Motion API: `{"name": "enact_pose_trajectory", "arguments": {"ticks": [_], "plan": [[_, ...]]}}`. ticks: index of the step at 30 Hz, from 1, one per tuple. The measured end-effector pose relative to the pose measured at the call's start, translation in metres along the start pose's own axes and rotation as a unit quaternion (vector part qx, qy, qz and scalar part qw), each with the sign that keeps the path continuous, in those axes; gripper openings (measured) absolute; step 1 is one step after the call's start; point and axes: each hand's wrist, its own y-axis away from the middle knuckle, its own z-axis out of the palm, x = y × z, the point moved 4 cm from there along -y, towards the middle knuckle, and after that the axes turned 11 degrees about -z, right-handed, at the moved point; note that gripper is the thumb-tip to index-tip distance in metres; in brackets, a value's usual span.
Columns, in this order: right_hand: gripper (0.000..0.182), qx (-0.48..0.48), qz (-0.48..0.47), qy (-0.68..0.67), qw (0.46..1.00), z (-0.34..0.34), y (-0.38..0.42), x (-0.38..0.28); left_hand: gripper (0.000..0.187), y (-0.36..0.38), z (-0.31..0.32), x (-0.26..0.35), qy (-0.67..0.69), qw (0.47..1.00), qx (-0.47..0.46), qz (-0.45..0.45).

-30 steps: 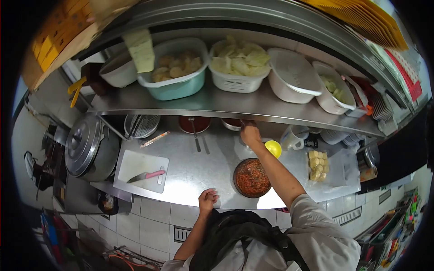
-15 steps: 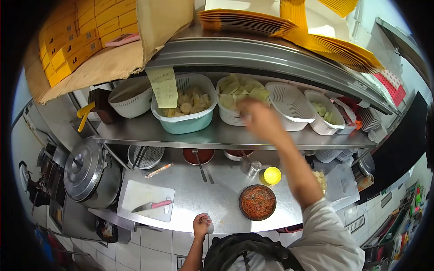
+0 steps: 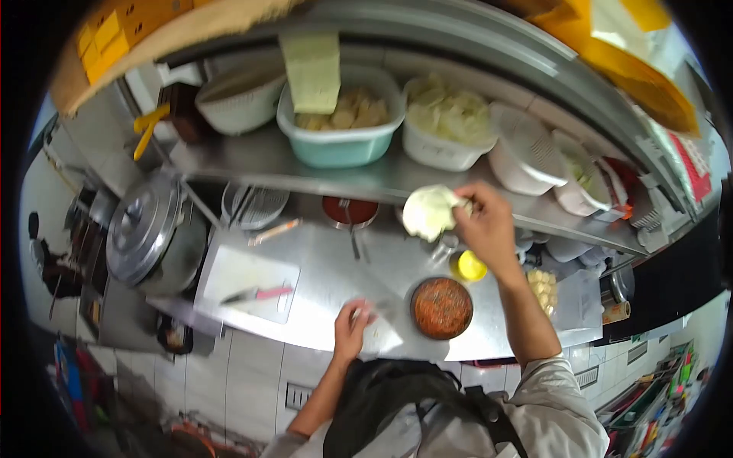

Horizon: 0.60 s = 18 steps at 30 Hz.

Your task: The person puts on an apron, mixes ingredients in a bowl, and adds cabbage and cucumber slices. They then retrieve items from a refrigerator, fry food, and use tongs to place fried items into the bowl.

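Note:
A pale green cabbage leaf [image 3: 427, 212] hangs in the grip of my right hand [image 3: 487, 225], in front of the shelf edge and above the counter. My left hand [image 3: 353, 328] is over the counter's front edge, its fingers curved and apart with nothing between them. Between and beyond the hands stands a dark round bowl of chunky red sauce [image 3: 443, 308]. A yellow cup [image 3: 470, 266] is just behind the bowl. On the shelf, a white basket holds more cabbage leaves [image 3: 447, 118].
A knife [image 3: 256, 295] lies on a white cutting board [image 3: 252, 263] at the left. A large lidded pot [image 3: 145, 229] stands beyond it. The metal shelf [image 3: 366, 179] carries a teal basin [image 3: 340, 145] and white baskets. A backpack [image 3: 397, 397] is close to my body.
My right hand has come back from the cabbage basket, now with a leaf in it. My left hand has risen slightly and its fingers have opened. The view has tilted and shifted.

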Motion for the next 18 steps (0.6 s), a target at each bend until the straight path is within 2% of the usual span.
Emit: {"name": "enact_pose_trajectory", "arguments": {"ticks": [1, 2, 4, 5, 6, 7, 8, 10, 11, 12, 13, 14, 16, 18], "plan": [[0.016, -0.038, 0.044, -0.051, 0.997, 0.023, 0.030, 0.002, 0.034, 0.005, 0.020, 0.033, 0.083, 0.996, -0.029, -0.007], [0.015, -0.112, 0.024, 0.022, 0.993, 0.037, 0.055, -0.001, 0.036, 0.008, 0.036, 0.054, 0.162, 0.985, -0.055, -0.004], [0.015, -0.151, 0.033, 0.001, 0.988, 0.066, 0.113, 0.010, 0.038, 0.000, 0.046, 0.051, 0.220, 0.973, -0.039, -0.059], [0.015, -0.131, -0.017, -0.002, 0.991, 0.075, 0.136, 0.011, 0.038, -0.004, 0.048, 0.041, 0.120, 0.991, -0.008, -0.051], [0.015, -0.133, 0.009, -0.012, 0.991, 0.084, 0.167, 0.024, 0.038, -0.006, 0.048, 0.026, 0.023, 0.998, 0.014, -0.054], [0.018, -0.135, 0.106, -0.036, 0.985, 0.088, 0.195, 0.036, 0.031, -0.008, 0.047, 0.009, 0.003, 0.994, 0.026, -0.102], [0.027, -0.137, 0.218, -0.073, 0.963, 0.095, 0.238, 0.063, 0.031, -0.012, 0.044, -0.010, 0.003, 0.994, 0.020, -0.109], [0.039, -0.125, 0.162, -0.022, 0.979, 0.080, 0.253, 0.056, 0.025, -0.010, 0.050, -0.043, -0.239, 0.968, -0.033, -0.060], [0.039, -0.155, 0.214, -0.021, 0.964, 0.074, 0.274, 0.067, 0.025, -0.006, 0.060, -0.044, -0.316, 0.947, -0.030, -0.056], [0.029, -0.202, 0.287, -0.022, 0.936, 0.070, 0.295, 0.086, 0.023, -0.003, 0.072, -0.049, -0.346, 0.935, -0.048, -0.061], [0.024, -0.199, 0.304, -0.012, 0.932, 0.061, 0.306, 0.099, 0.024, -0.004, 0.083, -0.058, -0.362, 0.927, -0.068, -0.072], [0.020, -0.195, 0.313, -0.006, 0.929, 0.053, 0.308, 0.109, 0.024, -0.008, 0.094, -0.064, -0.380, 0.918, -0.083, -0.076], [0.016, -0.183, 0.238, 0.066, 0.952, 0.033, 0.291, 0.128, 0.023, -0.026, 0.117, -0.069, -0.401, 0.908, -0.093, -0.082], [0.014, -0.152, 0.206, 0.144, 0.956, 0.026, 0.285, 0.166, 0.024, -0.048, 0.145, -0.068, -0.457, 0.882, -0.082, -0.080]]}}
